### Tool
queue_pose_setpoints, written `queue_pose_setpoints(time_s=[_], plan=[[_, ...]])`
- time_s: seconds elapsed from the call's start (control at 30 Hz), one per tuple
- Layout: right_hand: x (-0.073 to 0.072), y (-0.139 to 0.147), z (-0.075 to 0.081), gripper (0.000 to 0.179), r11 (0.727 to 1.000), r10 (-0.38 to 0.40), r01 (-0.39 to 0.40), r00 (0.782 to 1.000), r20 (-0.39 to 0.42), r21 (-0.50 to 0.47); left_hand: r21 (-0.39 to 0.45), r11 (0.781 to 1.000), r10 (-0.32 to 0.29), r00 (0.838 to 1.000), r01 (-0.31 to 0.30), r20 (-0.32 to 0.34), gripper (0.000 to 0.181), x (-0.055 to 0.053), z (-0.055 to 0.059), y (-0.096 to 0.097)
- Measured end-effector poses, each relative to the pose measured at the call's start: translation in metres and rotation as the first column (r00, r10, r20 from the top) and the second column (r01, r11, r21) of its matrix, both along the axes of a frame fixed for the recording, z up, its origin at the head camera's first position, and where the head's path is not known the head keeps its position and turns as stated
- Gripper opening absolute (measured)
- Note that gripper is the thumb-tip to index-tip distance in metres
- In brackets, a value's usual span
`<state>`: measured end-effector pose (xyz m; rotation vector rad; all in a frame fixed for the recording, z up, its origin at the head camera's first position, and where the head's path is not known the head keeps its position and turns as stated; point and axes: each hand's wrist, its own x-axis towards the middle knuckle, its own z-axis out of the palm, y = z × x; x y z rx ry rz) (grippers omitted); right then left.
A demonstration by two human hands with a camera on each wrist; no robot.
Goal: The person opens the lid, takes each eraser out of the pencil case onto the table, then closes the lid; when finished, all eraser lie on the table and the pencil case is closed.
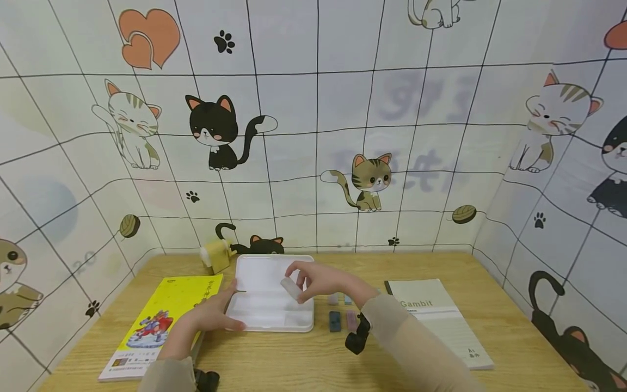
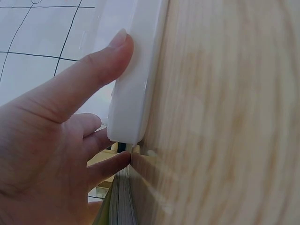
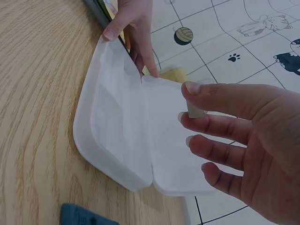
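Note:
A white plastic pencil case (image 1: 274, 321) lies with its lid (image 1: 259, 272) folded back; its shallow tray faces up at the front. My left hand (image 1: 210, 313) grips the tray's left end, with the thumb (image 2: 105, 56) over the front rim and fingers by the end wall. Above the case's right part, my right hand (image 1: 318, 280) pinches a small whitish block (image 3: 196, 110) between thumb and index finger, the other fingers loosely bent. Right of the case are several small blocks, among them a dark blue one (image 1: 334, 321) and a pink one (image 1: 351, 321).
A yellow-covered book (image 1: 157, 310) lies at the left, partly under the left forearm. A notebook (image 1: 441, 321) lies at the right, partly behind the right sleeve. A yellow object (image 1: 217, 257) stands at the back, near the cat-patterned wall covering (image 1: 294, 218).

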<state>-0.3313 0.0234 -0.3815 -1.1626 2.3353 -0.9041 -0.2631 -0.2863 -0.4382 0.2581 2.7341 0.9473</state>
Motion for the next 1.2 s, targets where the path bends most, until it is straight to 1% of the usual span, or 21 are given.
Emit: queue_pose_setpoints(time_s=[0.17, 0.27, 0.37, 0.47, 0.6, 0.7, 0.83, 0.93, 1.07, 1.2], plan=[[0.006, 0.015, 0.003, 0.055, 1.000, -0.020, 0.021, 1.000, 0.010, -0.013, 0.007, 1.000, -0.003, 1.000, 0.003, 0.003, 0.119, 0.001, 0.002, 0.003], [0.009, 0.024, 0.002, 0.055, 0.999, -0.041, 0.041, 0.999, 0.006, -0.021, 0.001, 1.000, -0.003, 1.000, 0.003, 0.002, 0.119, 0.000, 0.001, 0.002], [0.013, 0.034, 0.000, 0.054, 0.997, -0.062, 0.061, 0.998, -0.009, -0.038, 0.000, 1.000, -0.006, 1.000, 0.006, 0.001, 0.119, -0.001, -0.002, 0.001], [0.017, 0.046, -0.004, 0.053, 0.994, -0.071, 0.072, 0.997, 0.013, -0.078, 0.001, 1.000, -0.020, 1.000, 0.020, -0.001, 0.120, -0.003, -0.003, 0.000], [0.022, 0.064, -0.009, 0.051, 0.990, -0.070, 0.072, 0.997, 0.023, -0.119, -0.001, 1.000, -0.028, 0.999, 0.028, 0.024, 0.122, -0.003, -0.003, 0.000], [0.026, 0.077, -0.014, 0.051, 0.990, -0.083, 0.082, 0.997, -0.004, -0.119, -0.002, 0.999, -0.033, 0.999, 0.033, 0.024, 0.122, -0.003, -0.002, 0.000], [0.032, 0.094, -0.019, 0.051, 0.986, -0.119, 0.119, 0.993, 0.004, -0.119, 0.000, 0.999, -0.045, 0.999, 0.045, -0.008, 0.119, -0.001, 0.002, 0.000], [0.036, 0.105, -0.021, 0.050, 0.981, -0.145, 0.146, 0.989, 0.024, -0.129, -0.013, 0.999, -0.051, 0.999, 0.051, -0.014, 0.118, 0.000, 0.003, -0.001], [0.040, 0.118, -0.022, 0.050, 0.975, -0.182, 0.182, 0.983, 0.017, -0.127, -0.022, 0.998, -0.056, 0.998, 0.056, -0.010, 0.119, 0.000, 0.001, -0.001], [0.043, 0.132, -0.023, 0.049, 0.971, -0.219, 0.215, 0.975, -0.027, -0.102, -0.014, 0.999, -0.050, 0.999, 0.050, -0.003, 0.120, -0.001, -0.001, -0.002]])
